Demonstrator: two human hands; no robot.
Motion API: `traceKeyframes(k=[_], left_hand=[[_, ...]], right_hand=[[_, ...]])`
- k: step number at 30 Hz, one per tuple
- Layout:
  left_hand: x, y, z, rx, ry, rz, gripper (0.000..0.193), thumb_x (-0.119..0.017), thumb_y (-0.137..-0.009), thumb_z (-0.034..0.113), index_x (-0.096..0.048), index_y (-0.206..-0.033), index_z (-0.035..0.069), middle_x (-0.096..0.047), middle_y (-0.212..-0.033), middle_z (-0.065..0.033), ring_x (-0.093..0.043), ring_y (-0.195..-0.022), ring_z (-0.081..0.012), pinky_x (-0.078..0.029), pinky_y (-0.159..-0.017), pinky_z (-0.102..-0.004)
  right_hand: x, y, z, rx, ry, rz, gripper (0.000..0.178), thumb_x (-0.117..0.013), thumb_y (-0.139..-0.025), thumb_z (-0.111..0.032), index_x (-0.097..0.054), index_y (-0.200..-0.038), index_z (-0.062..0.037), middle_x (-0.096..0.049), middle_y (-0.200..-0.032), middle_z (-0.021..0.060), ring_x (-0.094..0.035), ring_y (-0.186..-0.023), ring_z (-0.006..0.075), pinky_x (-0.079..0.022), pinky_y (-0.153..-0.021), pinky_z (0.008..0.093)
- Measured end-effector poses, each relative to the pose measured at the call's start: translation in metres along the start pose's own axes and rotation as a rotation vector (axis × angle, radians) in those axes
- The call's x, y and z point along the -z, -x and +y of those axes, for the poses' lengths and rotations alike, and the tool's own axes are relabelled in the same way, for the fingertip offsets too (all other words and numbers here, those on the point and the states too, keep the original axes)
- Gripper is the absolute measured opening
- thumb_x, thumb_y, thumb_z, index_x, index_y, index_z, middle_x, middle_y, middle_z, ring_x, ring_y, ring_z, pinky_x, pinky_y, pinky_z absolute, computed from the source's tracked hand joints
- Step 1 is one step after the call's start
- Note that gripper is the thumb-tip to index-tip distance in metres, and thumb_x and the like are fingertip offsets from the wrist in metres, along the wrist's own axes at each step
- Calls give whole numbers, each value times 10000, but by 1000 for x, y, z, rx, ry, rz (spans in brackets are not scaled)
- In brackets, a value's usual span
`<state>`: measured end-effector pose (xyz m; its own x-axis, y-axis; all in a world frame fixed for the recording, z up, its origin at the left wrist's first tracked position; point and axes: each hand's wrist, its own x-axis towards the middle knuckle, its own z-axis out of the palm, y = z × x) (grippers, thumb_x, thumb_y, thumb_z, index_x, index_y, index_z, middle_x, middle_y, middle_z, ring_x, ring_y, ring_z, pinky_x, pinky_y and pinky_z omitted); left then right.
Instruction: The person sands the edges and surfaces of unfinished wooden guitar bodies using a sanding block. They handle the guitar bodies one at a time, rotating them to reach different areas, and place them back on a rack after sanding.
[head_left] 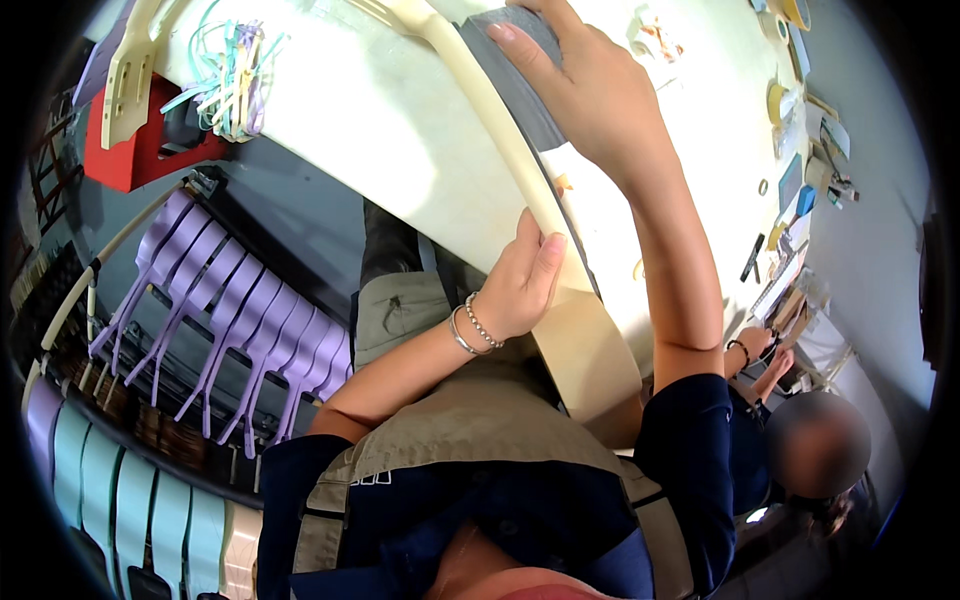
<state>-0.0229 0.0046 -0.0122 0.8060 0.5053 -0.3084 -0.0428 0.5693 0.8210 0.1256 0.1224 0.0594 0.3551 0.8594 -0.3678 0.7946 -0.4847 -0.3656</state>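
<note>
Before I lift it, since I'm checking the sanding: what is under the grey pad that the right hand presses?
Under the grey pad lies the cream curved strip on the white table. The right hand covers the pad's top end; the strip beneath is hidden.

both hands [520, 285] grip cream curved piece [520, 170].

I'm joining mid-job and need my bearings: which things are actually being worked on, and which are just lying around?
In hand:
- cream curved part, gripped by left hand
- grey pad, pressed by right hand
- white table under them

Lying about:
- purple parts on the rack
- red box
- pastel strips
- tape rolls
</note>
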Motion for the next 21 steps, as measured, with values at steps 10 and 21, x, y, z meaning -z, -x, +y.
traceKeyframes(k=[10,21], left_hand=[[2,1,-4,18,-28,-22,457,-216,-993,377,-293,-1216,-15,-558,-948,-128,-614,-839,-195,-484,-761,-309],[5,-6,-1,-101,-153,63,527,-256,-991,392,-237,-1312,-26,-565,-996,-146,-633,-806,-216,-505,-729,-323]], right_hand=[[-15,69,41,101,-112,129,469,-502,-865,-521,-544,-1148,-150,-611,-778,184,-643,-652,311,-510,-616,397],[-5,105,61,66,-106,-32,431,-509,-879,-476,-546,-1167,-157,-614,-862,159,-641,-696,312,-505,-600,376]])
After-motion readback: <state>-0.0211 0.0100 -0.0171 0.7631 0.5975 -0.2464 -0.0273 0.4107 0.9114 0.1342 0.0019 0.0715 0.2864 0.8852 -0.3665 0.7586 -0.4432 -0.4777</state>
